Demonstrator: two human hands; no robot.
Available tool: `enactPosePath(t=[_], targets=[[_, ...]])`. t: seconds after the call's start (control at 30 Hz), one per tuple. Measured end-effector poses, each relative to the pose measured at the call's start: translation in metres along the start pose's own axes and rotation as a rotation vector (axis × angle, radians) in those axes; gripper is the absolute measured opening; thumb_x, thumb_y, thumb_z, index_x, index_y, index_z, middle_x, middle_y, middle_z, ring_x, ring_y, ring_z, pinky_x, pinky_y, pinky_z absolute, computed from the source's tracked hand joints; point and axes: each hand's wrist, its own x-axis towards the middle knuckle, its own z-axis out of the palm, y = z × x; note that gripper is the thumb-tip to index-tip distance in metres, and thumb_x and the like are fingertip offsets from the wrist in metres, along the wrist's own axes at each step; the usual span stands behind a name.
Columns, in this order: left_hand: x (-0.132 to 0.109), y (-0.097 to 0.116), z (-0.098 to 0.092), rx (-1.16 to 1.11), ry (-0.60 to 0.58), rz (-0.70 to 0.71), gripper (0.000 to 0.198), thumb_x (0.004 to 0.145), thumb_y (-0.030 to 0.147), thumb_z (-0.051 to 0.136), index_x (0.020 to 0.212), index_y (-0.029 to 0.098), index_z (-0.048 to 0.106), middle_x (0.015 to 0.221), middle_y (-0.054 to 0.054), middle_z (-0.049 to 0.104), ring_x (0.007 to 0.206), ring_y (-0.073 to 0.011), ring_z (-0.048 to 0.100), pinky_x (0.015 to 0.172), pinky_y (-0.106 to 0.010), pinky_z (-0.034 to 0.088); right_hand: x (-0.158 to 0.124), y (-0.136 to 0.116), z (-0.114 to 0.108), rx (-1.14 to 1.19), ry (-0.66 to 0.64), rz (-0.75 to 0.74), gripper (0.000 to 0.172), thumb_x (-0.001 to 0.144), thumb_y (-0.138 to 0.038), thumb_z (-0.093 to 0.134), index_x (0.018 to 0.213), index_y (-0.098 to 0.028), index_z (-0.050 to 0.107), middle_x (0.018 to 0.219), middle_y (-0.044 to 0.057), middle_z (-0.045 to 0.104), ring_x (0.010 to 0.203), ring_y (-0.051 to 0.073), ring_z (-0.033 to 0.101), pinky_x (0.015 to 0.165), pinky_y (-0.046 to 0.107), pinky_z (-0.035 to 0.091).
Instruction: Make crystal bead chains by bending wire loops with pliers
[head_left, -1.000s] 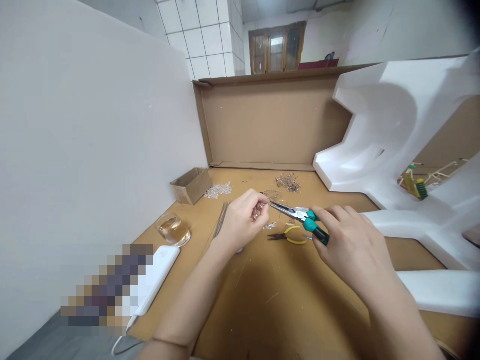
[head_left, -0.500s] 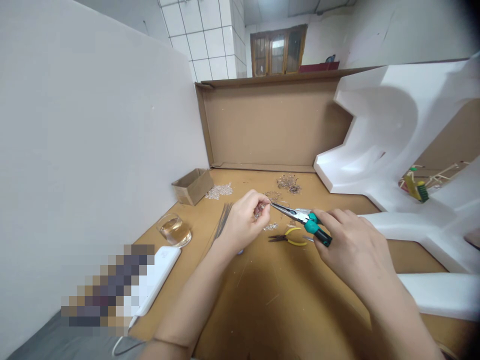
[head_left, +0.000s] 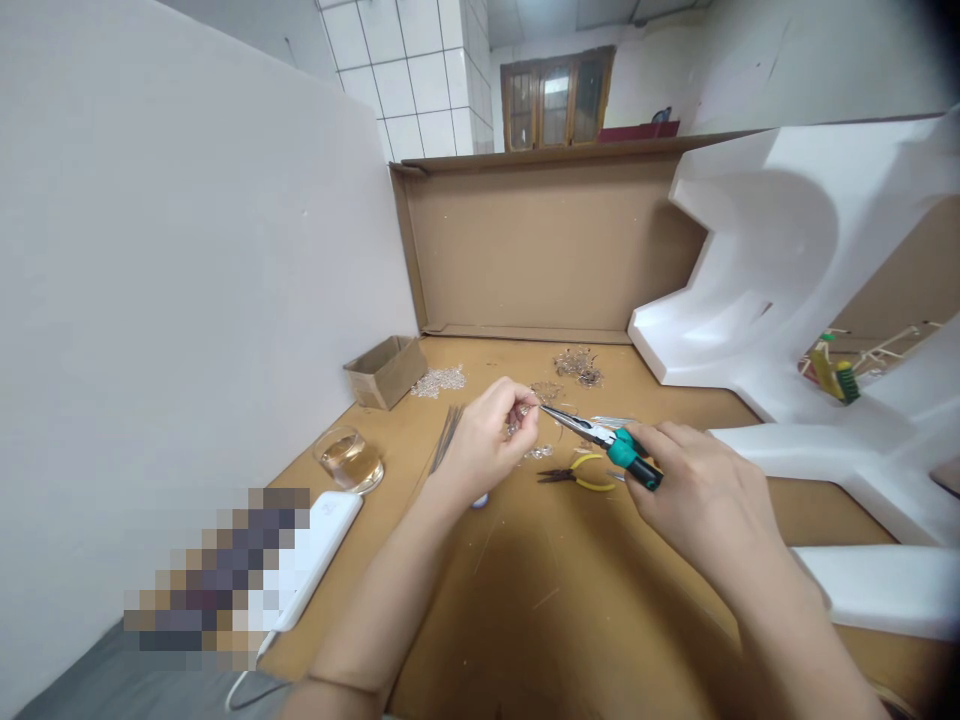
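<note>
Head view: right fingers (head_left: 651,440) clamp pliers (head_left: 604,438), left fingers (head_left: 517,393) pinch clear bits (head_left: 514,428), cardboard edge (head_left: 525,332) well apart.

Tiny thing (head_left: 514,425) in the left hand (head_left: 491,430) is mostly behind fingers (head_left: 516,391), can't make it out. Forearms (head_left: 390,610) run off the bottom, white foam (head_left: 892,582) is cut off at right, lower-left patch (head_left: 217,580) is pixelated.

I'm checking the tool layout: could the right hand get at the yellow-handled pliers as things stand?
Probably yes: the yellow-handled pliers lie close by on the table, with nothing seen on top. But the right hand holds the green-handled pliers, and would likely need to release those first.
</note>
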Motion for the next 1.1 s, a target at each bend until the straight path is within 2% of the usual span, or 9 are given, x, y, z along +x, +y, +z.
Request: enactPosePath(t=[0.13, 0.43, 0.67, 0.9, 1.0, 1.1], targets=[[0.001, -0.001, 0.001, 0.031, -0.01, 0.005, 0.005, 0.083, 0.015, 0.048, 0.084, 0.018, 0.052, 0.076, -0.001, 0.056, 0.067, -0.0102, 0.052, 0.064, -0.022, 0.042, 0.002, 0.002, 0.0, -0.013, -0.032, 0.0, 0.027, 0.072, -0.019, 0.056, 0.097, -0.024, 0.065, 0.075, 0.002, 0.064, 0.069, 0.019, 0.057, 0.052, 0.027, 0.03], [-0.001, 0.002, 0.002, 0.045, -0.023, 0.025, 0.006, 0.083, 0.014, 0.046, 0.084, 0.018, 0.051, 0.076, -0.001, 0.055, 0.068, -0.0107, 0.052, 0.064, -0.022, 0.041, 0.001, 0.003, -0.003, 0.016, -0.128, 0.045, 0.028, 0.071, -0.021, 0.054, 0.095, -0.027, 0.066, 0.069, -0.001, 0.065, 0.061, 0.016, 0.058, 0.048, 0.026, 0.029], [0.0, -0.001, 0.005, 0.047, -0.034, 0.008, 0.006, 0.082, 0.014, 0.046, 0.082, 0.018, 0.051, 0.075, -0.001, 0.054, 0.067, -0.0109, 0.051, 0.064, -0.023, 0.041, 0.001, 0.001, -0.002, -0.033, -0.092, 0.044, 0.025, 0.07, -0.021, 0.055, 0.092, -0.026, 0.067, 0.065, 0.0, 0.063, 0.057, 0.016, 0.056, 0.048, 0.027, 0.027], [0.0, -0.002, 0.001, 0.048, 0.028, 0.019, 0.005, 0.082, 0.015, 0.047, 0.083, 0.019, 0.051, 0.075, 0.0, 0.055, 0.067, -0.0103, 0.052, 0.064, -0.022, 0.041, 0.001, -0.009, 0.002, -0.014, -0.082, 0.098, 0.02, 0.072, -0.022, 0.056, 0.088, -0.027, 0.067, 0.072, 0.0, 0.068, 0.06, 0.017, 0.057, 0.049, 0.027, 0.028], [0.0, -0.003, 0.001, 0.058, 0.021, -0.016, 0.005, 0.082, 0.016, 0.048, 0.082, 0.018, 0.052, 0.075, 0.0, 0.055, 0.068, -0.0101, 0.052, 0.065, -0.022, 0.041, 0.002, -0.012, 0.003, -0.037, -0.089, 0.096, 0.021, 0.073, -0.024, 0.058, 0.092, -0.025, 0.067, 0.077, 0.002, 0.068, 0.068, 0.02, 0.06, 0.052, 0.028, 0.032], [0.002, -0.008, 0.003, 0.05, 0.004, -0.134, 0.005, 0.081, 0.017, 0.049, 0.08, 0.018, 0.053, 0.075, 0.0, 0.056, 0.067, -0.0098, 0.051, 0.065, -0.022, 0.04, 0.002, -0.005, 0.002, -0.052, -0.133, 0.07, 0.026, 0.075, -0.027, 0.056, 0.1, -0.022, 0.065, 0.084, 0.006, 0.067, 0.077, 0.023, 0.062, 0.058, 0.03, 0.036]])
